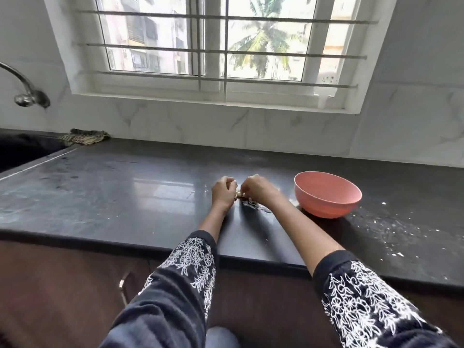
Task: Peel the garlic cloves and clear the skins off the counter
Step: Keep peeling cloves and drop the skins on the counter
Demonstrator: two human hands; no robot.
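At far left a curved metal tap [23,91] juts from the white marble-look wall above a dark sink [22,149], with a crumpled woven cloth [84,138] lying at the sink's back corner. A glossy black stone counter [125,197] runs across the room under a white-framed barred window [221,46], which gives onto apartment blocks and a palm.

Near the counter's middle the left hand [223,193] and right hand [258,188] meet, fingers curled inward, together pinching a small pale piece of garlic [239,194] between them. Loose papery skins [251,204] lie on the counter just below the hands.

Just right of the right hand stands a pink bowl [327,194]; its contents cannot be seen. Further right, white flecks [391,237] are scattered over the counter.
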